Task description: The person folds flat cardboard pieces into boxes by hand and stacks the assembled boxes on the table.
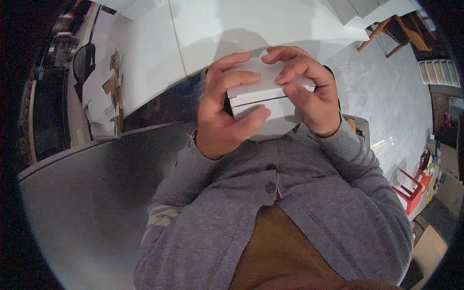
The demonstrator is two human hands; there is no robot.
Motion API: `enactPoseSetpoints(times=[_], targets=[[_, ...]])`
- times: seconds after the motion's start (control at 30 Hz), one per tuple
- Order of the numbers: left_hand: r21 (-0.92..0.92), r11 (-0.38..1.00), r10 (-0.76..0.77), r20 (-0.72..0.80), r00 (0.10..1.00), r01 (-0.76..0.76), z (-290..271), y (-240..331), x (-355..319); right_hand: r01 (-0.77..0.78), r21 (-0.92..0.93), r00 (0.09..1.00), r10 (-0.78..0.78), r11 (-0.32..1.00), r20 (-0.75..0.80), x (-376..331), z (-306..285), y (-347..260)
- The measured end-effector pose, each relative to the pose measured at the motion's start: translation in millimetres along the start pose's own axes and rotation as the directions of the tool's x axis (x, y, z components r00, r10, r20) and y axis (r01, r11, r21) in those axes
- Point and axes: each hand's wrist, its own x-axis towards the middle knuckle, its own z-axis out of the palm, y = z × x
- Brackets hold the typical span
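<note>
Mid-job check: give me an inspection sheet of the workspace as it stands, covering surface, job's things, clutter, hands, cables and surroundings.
Surface: white table ahead of the person; grey panel at lower left.
Job's things: white box held up in front of the chest, a seam showing between lid and base.
Clutter: stack of flat cardboard pieces at the table's left end.
Hands: left hand grips the box's left side, thumb across the front; right hand grips the right side, fingers over the top.
Cables: nothing seen.
Surroundings: wooden chair at upper right, red stool at right, pale floor.
</note>
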Motion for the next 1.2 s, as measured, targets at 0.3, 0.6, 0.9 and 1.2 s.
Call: enactPoseSetpoints(times=[0.3, 0.6, 0.9, 1.2], targets=[[-0.049, 0.995, 0.081, -0.005, 0.997, -0.081, -1.0, -8.1, -1.1, 0.095, -0.022, 0.992, -0.093, 0.995, 0.081, -0.8, -9.4, 11.1], [-0.162, 0.987, -0.032, -0.059, 0.998, 0.022, -9.5, -7.8, 2.8, 0.105, -0.174, 0.992, -0.089, 0.979, 0.093, 5.7, -3.0, 4.5], [-0.539, 0.722, -0.591, -0.154, 0.792, 0.434, -27.2, 15.1, 30.1, 0.175, 0.03, 0.973, -0.178, 0.984, 0.145, 14.6, -17.9, 20.2], [-0.496, 0.547, -0.779, -0.008, 0.626, 0.674, -34.6, 17.1, 47.1, 0.367, -0.498, 0.906, -0.182, 0.786, 0.382, 24.4, -30.8, 2.1]])
